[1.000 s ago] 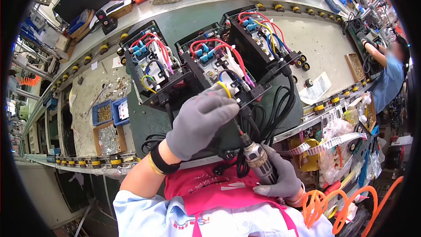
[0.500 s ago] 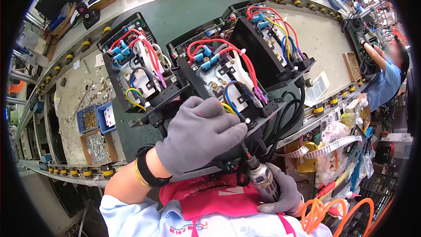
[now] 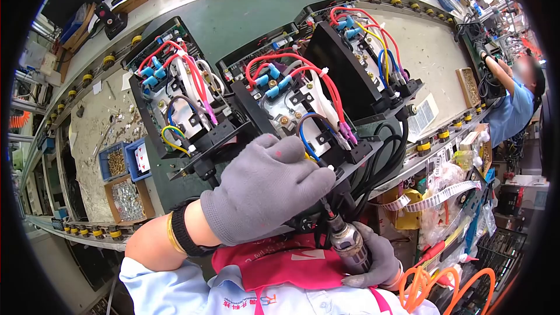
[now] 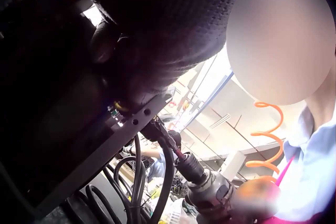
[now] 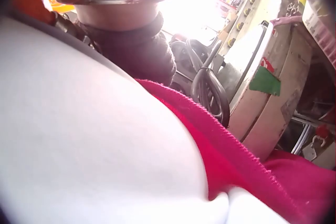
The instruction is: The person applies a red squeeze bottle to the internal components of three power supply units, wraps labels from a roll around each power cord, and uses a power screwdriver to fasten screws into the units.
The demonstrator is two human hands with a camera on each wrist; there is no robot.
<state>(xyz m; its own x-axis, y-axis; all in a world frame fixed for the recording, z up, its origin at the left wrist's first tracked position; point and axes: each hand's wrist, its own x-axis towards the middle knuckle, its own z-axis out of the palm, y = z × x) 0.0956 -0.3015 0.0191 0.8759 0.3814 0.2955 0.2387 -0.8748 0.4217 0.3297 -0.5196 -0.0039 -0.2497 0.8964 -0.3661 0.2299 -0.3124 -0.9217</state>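
Note:
My gloved left hand (image 3: pixel 265 189) is at the near end of the middle black-cased electrical unit (image 3: pixel 290 118), fingers curled in behind its end panel (image 4: pixel 107 153). The fingers pinch the low end of a yellow wire (image 3: pixel 308 156); their tips are hidden. My gloved right hand (image 3: pixel 380 259) grips a power screwdriver (image 3: pixel 350 244) close to my apron. Its bit (image 4: pixel 176 148) points up at the panel's outer face, just below the left hand. In the right wrist view, sleeve and apron hide most of the right hand (image 5: pixel 131 53).
Similar units stand at left (image 3: pixel 181 99) and right (image 3: pixel 367 52). Black power cords (image 3: pixel 382 163) hang by the panels. An orange coiled hose (image 3: pixel 446 289) lies at lower right. Bins of small parts (image 3: pixel 129 198) sit at left. Another person (image 3: pixel 504 116) works at far right.
The left hand has lowered over the panel edge, covering more of the yellow wire. The screwdriver stays under the panel in the right hand. The head view has shifted, so the units look closer.

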